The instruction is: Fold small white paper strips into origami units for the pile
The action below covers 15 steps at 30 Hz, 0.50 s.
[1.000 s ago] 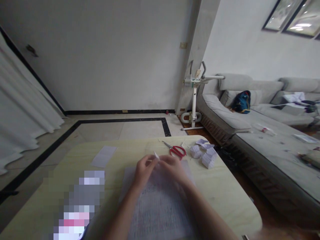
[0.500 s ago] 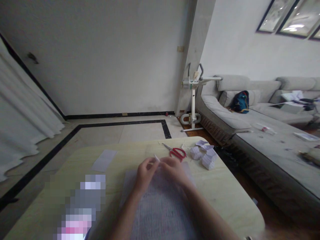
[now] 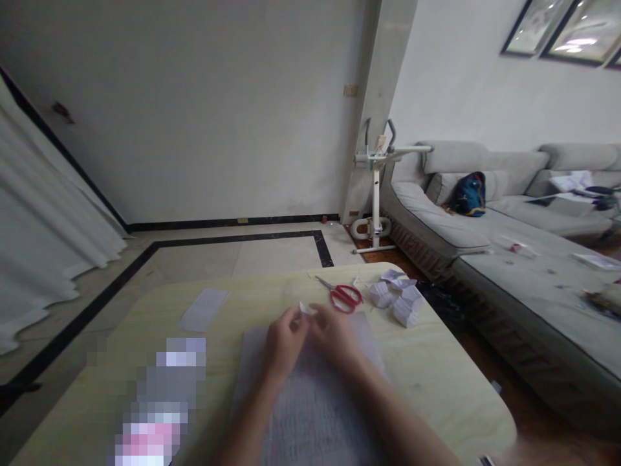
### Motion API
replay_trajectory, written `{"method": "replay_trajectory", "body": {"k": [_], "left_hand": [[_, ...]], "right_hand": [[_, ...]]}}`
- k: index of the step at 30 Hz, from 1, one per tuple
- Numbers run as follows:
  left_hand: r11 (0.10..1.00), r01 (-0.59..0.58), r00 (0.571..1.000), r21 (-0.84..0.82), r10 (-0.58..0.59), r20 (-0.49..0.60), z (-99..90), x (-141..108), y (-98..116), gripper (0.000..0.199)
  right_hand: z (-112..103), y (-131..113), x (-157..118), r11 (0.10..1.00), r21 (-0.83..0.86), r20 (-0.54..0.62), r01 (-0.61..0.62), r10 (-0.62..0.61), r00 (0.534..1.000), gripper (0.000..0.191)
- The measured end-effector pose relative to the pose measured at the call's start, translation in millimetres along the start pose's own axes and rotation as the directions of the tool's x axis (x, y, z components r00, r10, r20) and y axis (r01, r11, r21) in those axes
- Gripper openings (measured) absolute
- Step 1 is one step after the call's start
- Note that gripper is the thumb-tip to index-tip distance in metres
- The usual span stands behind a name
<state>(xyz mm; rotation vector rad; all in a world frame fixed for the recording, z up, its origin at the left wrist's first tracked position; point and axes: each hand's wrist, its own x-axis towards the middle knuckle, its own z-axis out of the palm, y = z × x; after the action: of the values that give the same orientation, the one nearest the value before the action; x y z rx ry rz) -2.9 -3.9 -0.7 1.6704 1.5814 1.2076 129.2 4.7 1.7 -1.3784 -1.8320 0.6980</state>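
Observation:
Between my two hands is a small folded piece of white paper (image 3: 305, 309), its pointed tip showing above the fingers. My left hand (image 3: 286, 336) pinches it from the left, and my right hand (image 3: 334, 330) has its fingers closed on the right side of it; most of the paper is hidden. Both hands are over a large sheet covered in writing (image 3: 310, 414), which lies on the table. Just beyond my right hand, red-handled scissors (image 3: 345, 296) rest with their blades pointing away to the left. Several folded white paper shapes (image 3: 406, 305) sit to their right.
The pale wooden table (image 3: 436, 388) has rounded corners. A blank paper strip (image 3: 204, 309) lies on its left side, near a pixelated patch. Beyond the table are a grey sofa (image 3: 524, 285) with a blue backpack (image 3: 469, 194) and a white exercise machine (image 3: 375, 188).
The folded paper has turned between my fingers, so a wider pointed face shows now. My right hand has shifted slightly. The scissors and folded shapes stay where they lay.

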Motion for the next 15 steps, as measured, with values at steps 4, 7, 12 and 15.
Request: {"method": "replay_trajectory", "body": {"k": [4, 7, 12, 15], "left_hand": [[0.993, -0.045, 0.999, 0.108, 0.046, -0.006, -1.7, -2.1, 3.3, 0.021], [0.983, -0.064, 0.998, 0.174, 0.062, 0.017, -2.8, -3.1, 5.2, 0.025], [0.963, -0.079, 0.996, 0.258, 0.064, 0.065, -3.8, -3.0, 7.0, 0.028], [0.96, -0.084, 0.995, 0.269, 0.068, 0.07, -4.1, -3.0, 6.9, 0.028]], "right_hand": [[0.1, -1.3, -0.7, 0.996, -0.084, -0.019, 0.002, -0.003, 1.0, 0.029], [-2.6, -3.2, -0.8, 0.992, -0.112, -0.053, 0.055, -0.061, 0.997, 0.024], [-4.1, -2.4, 0.2, 0.991, -0.095, -0.088, 0.092, -0.101, 0.991, 0.021], [-0.9, 0.6, 1.1, 0.994, -0.054, -0.068, 0.091, -0.095, 0.993, 0.022]]}}
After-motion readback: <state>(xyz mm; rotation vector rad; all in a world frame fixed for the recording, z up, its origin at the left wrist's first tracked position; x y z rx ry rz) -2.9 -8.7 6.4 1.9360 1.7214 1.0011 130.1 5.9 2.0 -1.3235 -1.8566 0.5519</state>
